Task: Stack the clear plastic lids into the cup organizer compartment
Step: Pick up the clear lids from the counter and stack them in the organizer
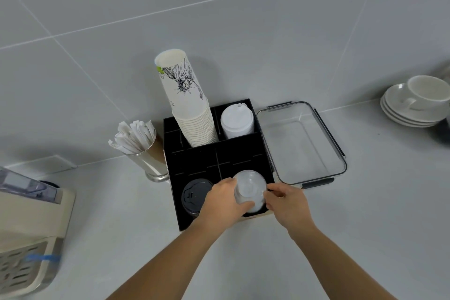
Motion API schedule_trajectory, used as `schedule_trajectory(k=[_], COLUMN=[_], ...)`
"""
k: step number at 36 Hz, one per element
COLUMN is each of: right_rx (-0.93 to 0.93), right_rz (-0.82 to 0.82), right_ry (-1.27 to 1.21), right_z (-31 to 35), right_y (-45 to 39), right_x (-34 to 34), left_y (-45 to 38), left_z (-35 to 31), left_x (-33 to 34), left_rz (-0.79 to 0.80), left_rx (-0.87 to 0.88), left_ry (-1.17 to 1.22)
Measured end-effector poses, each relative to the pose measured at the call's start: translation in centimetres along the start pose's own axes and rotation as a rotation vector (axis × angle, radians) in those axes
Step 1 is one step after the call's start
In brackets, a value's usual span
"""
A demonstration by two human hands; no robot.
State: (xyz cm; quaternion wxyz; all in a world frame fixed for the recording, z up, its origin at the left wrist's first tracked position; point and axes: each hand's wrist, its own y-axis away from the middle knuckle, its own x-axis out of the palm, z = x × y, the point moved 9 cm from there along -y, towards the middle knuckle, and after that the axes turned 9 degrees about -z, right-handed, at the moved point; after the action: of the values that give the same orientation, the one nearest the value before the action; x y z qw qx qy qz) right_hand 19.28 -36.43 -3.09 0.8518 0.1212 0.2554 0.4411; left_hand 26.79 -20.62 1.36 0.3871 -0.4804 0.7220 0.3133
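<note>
Lids, clear and stacked, sit low centre in frame, in the near right compartment of the black organizer; I see my left hand clamped on the stack's left side, my right hand pinching its right edge; black lids fill the compartment just left; paper cups rise behind on the desk.

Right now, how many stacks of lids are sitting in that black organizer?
3. White lids sit in the back right compartment, black lids in the front left, and clear lids in the front right, held by both hands. Others may be hidden.
</note>
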Motion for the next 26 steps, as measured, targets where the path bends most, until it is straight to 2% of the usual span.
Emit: schedule_trajectory(k=[9,15,26], right_rx=[-0.095,-0.21,-0.211], right_rz=[-0.021,0.029,0.11], right_ry=[0.074,0.184,0.191], right_z=[0.3,1.0,0.8], right_y=[0.1,0.1,0.4], right_x=[-0.6,0.1,0.5], left_y=[-0.8,-1.2,-1.8], left_z=[0.1,-0.3,-0.4], left_x=[1.3,1.6,1.9], left_rz=[0.052,0.056,0.13], left_rx=[-0.005,0.003,-0.006], left_ry=[-0.081,-0.115,-0.175])
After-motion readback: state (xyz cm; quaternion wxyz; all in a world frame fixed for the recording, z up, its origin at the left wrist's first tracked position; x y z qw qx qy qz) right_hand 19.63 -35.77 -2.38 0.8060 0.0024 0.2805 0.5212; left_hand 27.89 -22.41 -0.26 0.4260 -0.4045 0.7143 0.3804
